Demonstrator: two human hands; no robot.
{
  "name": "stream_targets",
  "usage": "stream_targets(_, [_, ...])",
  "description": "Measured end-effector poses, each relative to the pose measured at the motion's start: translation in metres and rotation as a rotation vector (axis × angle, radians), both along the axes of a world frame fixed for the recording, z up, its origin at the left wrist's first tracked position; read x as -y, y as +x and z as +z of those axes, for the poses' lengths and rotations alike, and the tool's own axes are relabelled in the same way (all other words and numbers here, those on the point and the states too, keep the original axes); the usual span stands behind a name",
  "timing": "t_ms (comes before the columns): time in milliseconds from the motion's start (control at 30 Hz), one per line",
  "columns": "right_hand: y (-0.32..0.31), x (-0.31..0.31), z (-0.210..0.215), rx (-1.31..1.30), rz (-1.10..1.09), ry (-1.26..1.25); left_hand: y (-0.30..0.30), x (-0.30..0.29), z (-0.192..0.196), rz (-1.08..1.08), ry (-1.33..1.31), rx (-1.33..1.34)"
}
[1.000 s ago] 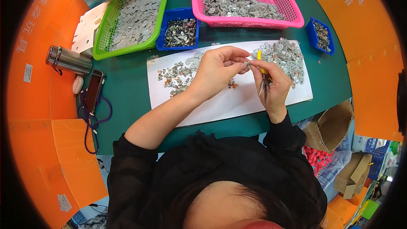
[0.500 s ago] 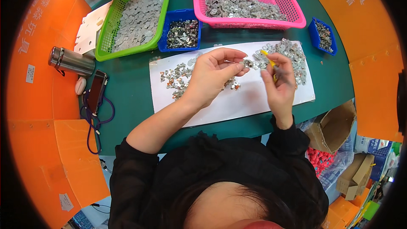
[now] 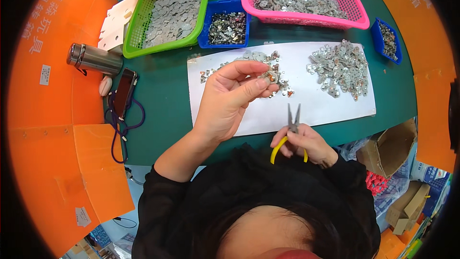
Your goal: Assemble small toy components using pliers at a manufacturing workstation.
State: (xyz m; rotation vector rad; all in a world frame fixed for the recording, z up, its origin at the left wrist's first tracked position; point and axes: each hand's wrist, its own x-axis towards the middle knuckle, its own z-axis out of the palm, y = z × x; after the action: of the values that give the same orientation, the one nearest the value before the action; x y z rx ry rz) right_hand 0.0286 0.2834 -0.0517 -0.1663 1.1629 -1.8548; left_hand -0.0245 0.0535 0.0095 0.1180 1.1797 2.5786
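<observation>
My left hand (image 3: 235, 91) is raised over the white sheet (image 3: 261, 115), thumb and fingertips pinching a small metal and whitish part (image 3: 272, 77). My right hand (image 3: 309, 144) is lower, near the table's front edge. It holds yellow-handled needle-nose pliers (image 3: 293, 125) whose jaws are spread and point away from me, with nothing between them. Small shiny metal pieces (image 3: 283, 86) lie scattered behind and beside my left hand, which partly hides them. A heap of whitish plastic discs with metal bits (image 3: 342, 67) covers the sheet's right side.
Along the back stand a green basket (image 3: 206, 7) of flat grey discs, a blue tray (image 3: 224, 45) of metal bits and a pink basket (image 3: 306, 18). Another blue tray (image 3: 378, 45) is at right. A steel flask (image 3: 96, 59) and a phone (image 3: 124, 91) with a purple cord lie left.
My right hand has drawn back from my left hand toward the front edge, and the pliers now show fully with jaws spread. My left hand keeps its pinch. The view has shifted slightly.
</observation>
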Motion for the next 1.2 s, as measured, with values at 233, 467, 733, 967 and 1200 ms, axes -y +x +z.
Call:
stream_targets(233, [-0.013, 0.02, 0.022, -0.313, -0.303, -0.159, 0.017, -0.003, 0.003, 0.256, -0.413, -0.282])
stream_targets(467, [-0.027, 0.041, 0.05, -0.588, -0.448, -0.039, 0.019, 0.005, -0.002, 0.545, -1.11, -1.424])
stream_targets(733, [-0.03, 0.042, 0.046, -0.783, -0.492, 0.165, 0.025, 0.005, -0.012, 0.544, -1.102, -1.413])
stream_targets(967, [-0.03, 0.043, 0.041, -0.888, -0.554, 0.168, 0.028, 0.001, -0.018, 0.538, -1.053, -1.368])
stream_targets(1200, [-0.033, 0.039, 0.045, -0.989, -0.538, 0.246, 0.037, 0.001, -0.004, 0.25, -0.678, -0.556])
